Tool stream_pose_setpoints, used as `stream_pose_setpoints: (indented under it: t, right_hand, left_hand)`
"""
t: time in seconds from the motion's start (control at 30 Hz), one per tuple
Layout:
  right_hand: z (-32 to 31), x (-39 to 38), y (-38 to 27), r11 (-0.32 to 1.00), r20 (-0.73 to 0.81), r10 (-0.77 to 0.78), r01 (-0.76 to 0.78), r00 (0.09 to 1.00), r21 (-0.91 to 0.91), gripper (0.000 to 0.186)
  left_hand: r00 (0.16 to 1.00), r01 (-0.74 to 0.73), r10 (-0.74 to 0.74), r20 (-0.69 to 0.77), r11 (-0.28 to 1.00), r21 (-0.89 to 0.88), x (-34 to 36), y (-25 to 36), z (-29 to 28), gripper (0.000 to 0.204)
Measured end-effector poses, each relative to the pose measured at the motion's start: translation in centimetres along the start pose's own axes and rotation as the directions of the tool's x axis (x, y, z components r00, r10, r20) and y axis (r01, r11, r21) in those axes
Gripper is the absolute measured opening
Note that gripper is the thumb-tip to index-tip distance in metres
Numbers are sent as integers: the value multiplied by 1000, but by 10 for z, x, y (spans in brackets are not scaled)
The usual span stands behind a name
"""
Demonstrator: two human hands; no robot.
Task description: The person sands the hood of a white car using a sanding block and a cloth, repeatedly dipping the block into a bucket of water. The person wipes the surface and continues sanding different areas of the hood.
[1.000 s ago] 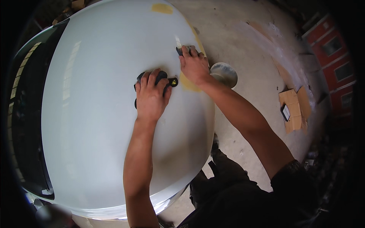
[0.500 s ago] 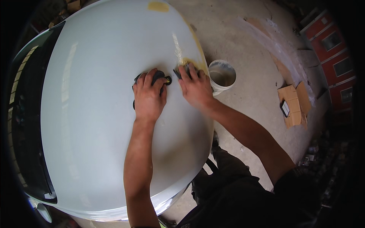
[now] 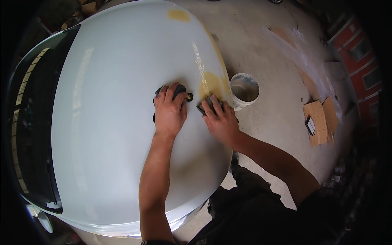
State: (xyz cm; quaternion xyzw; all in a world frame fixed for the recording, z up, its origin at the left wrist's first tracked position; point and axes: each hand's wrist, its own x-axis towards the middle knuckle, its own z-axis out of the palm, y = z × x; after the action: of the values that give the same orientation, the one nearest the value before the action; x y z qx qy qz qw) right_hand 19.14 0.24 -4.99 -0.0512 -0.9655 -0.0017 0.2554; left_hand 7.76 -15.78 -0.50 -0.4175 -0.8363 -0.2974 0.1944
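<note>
Head cam looks straight down on a white car hood (image 3: 114, 134), so I'll place everything off that. Left hand (image 3: 169, 112) is clamped palm-down over a dark handheld tool (image 3: 178, 90) w/ a small yellow bit poking out, sitting about mid-hood. Can't tell exactly what the tool is, most of it's under the fingers. Right hand (image 3: 220, 120) is just beside it, toward the hood's right edge, fingers spread and pressing a dark sanding block (image 3: 206, 105) flat on the panel, right at the lower rim of a yellowish filler patch (image 3: 210, 83).

Handling-wise, imo: block looks small, light and a bit squishy, so it's a top-down press w/ flat fingers, not a pinch. The tool looks chunkier and stiffer, best gripped over its back. Hood paint looks slick, so both probably slide easy.

Both forearms are stretched out over the near hood edge, wrists low, elbows nearly straight. White bucket (image 3: 244, 89) sits on the floor just off the hood's right side; cardboard box (image 3: 320, 120) is farther out.
</note>
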Motion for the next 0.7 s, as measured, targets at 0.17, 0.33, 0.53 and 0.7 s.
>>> stream_pose_setpoints:
  t: [0.17, 0.33, 0.53, 0.7]
  right_hand:
    - [21, 58, 14, 991, 18, 130, -131, 991, 19, 55]
    - [9, 28, 11, 999, -24, 35, -36, 999, -6, 55]
    - [9, 44, 34, 995, 35, 100, -100, 994, -22, 53]
    - [18, 64, 33, 969, 39, 245, -243, 969, -38, 51]
  left_hand:
    - [1000, -11, 11, -8, 1000, 23, 0, 0, 1, 22]
    - [1000, -1, 1, 3, 1000, 4, -2, -1, 3, 21]
    - [1000, 3, -3, 28, 1000, 3, -2, -1, 2, 22]
    - [1000, 15, -15, 24, 1000, 2, -1, 0, 1, 23]
